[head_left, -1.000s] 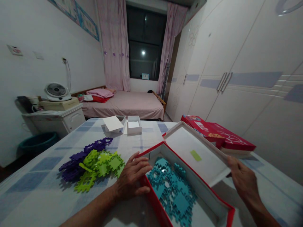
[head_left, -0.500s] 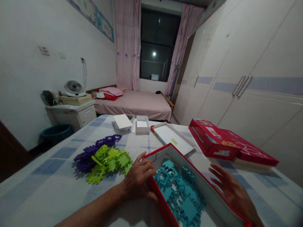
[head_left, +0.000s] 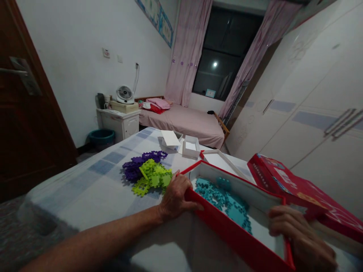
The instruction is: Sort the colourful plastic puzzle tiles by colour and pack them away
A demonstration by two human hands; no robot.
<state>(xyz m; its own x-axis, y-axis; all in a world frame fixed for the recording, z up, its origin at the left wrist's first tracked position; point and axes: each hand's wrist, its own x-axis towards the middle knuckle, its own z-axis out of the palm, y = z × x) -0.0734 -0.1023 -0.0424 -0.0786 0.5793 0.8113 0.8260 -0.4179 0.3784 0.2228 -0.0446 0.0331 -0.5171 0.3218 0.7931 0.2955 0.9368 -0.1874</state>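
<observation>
A red-edged box [head_left: 227, 230] with a white inside is held at both ends. My left hand [head_left: 177, 196] grips its left end, the thumb along the near wall. At the right end, my right hand [head_left: 297, 230] wraps its fingers over the rim; motion blurs it a little. Inside lie teal interlocking plastic pieces [head_left: 238, 209], heaped toward the left and middle. Just beyond my left hand, lime-green interlocking pieces [head_left: 155, 175] lie in a pile on the tablecloth. Purple interlocking pieces [head_left: 133, 168] lie against them on the far left side.
Two small white boxes, one with a tilted lid [head_left: 170, 138] and one open box [head_left: 191, 145], stand at the table's far edge. A shallow white tray [head_left: 221, 160] lies behind the red box. Large red boxes [head_left: 289, 185] occupy the right side. The checked tablecloth [head_left: 85, 192] covers the table.
My right hand has moved from beside the box onto its right end and closed on it. The box now tilts, showing more of its near wall. The camera view has turned left.
</observation>
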